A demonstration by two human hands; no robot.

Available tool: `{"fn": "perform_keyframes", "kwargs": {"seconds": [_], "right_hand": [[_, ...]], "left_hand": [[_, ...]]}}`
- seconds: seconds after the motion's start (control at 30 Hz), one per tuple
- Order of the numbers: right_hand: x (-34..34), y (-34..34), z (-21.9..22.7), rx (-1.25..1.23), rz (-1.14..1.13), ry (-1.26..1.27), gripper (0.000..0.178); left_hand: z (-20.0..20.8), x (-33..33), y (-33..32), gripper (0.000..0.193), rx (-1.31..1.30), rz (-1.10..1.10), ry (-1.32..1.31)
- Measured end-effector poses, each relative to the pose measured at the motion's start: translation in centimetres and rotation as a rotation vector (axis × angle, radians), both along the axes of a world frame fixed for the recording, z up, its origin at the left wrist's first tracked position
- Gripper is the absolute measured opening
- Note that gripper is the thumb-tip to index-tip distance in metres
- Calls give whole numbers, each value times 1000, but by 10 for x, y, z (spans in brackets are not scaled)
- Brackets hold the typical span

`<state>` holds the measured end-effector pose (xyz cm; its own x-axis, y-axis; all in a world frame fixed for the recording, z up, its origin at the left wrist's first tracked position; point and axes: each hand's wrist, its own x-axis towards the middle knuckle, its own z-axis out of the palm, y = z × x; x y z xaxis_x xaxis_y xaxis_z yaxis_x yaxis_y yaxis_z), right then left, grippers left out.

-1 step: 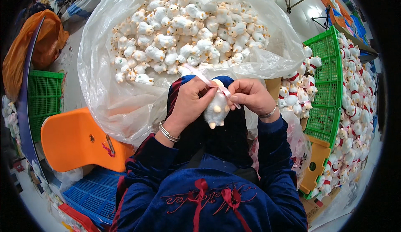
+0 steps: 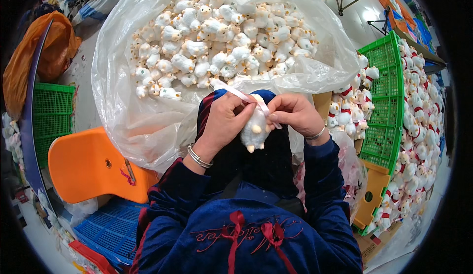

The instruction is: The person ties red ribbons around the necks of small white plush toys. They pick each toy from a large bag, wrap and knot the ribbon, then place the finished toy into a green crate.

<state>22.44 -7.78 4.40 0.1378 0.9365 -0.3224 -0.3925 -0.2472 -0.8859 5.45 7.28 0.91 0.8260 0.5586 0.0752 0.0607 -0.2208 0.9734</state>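
Bag (image 2: 148,121) first, huge and clear, stuffed with white plush toys and spread out beyond the fingertips. Crate (image 2: 384,101) next, green, off past the right hand's knuckles, more toys heaped in it. Orange seat (image 2: 84,165) sits outboard of the left wrist. Now the hands: left hand (image 2: 221,123) clamps the toy (image 2: 255,128) from its side, fingers wrapped around the body. Right hand (image 2: 295,114) pinches the pink ribbon (image 2: 246,96) at the toy's neck. Toy hangs between both palms, long axis running up and down, feet toward the lap. Ribbon's loose tail streams away over the left fingers, so the left hand is nearer it.
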Motion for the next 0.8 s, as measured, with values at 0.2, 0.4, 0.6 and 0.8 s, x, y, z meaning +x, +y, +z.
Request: {"fn": "perform_keyframes", "kwargs": {"seconds": [0.2, 0.4, 0.6, 0.8], "right_hand": [[-18, 16, -6, -62, -125, -361, 11], [-18, 30, -3, -95, -92, -890, 23], [-27, 27, -19, 97, -57, -1307, 21], [-18, 17, -7, -14, -73, -792, 12]], "left_hand": [[2, 4, 1, 14, -83, -16, 33], [-3, -1, 0, 11, 62, 25, 13], [-4, -1, -1, 6, 137, -95, -80], [-13, -4, -4, 10, 79, -57, -187]]}}
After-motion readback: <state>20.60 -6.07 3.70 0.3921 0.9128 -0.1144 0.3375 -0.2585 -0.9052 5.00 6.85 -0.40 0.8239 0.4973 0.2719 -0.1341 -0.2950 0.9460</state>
